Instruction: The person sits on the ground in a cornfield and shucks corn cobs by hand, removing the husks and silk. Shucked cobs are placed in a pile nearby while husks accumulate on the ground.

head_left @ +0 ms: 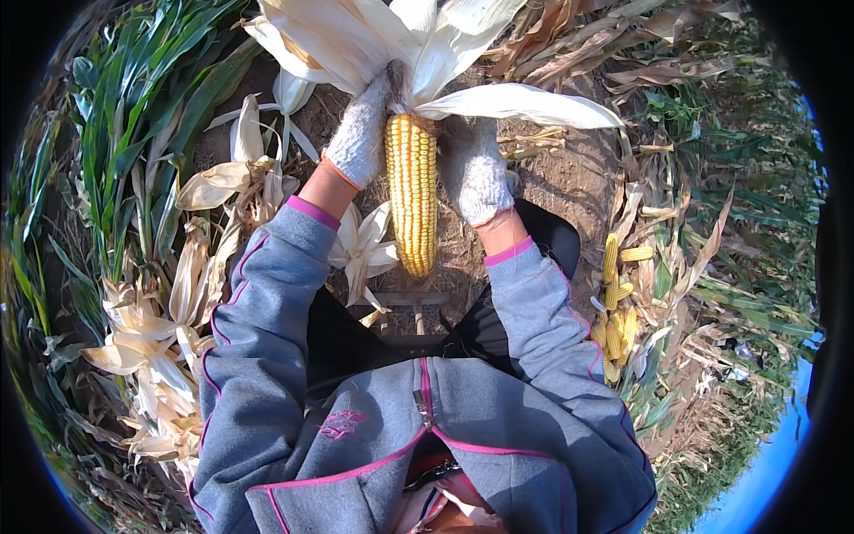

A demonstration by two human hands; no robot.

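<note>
Between my two gloved hands hangs a yellow ear of corn, its bare kernels pointing toward me. Pale husk leaves are peeled back from its base and fan out on the far side. My left hand, in a white knit glove, is closed around the husk at the ear's base, left of the brown silk. My right hand, gloved alike, is closed at the base from the right. Shadow and husk hide most of its fingers.
Several husked ears lie in a pile on the right. Dry empty husks are heaped at the left, with another husk just beyond my knees. Green corn stalks stand at left, and dry stalks lie at far right.
</note>
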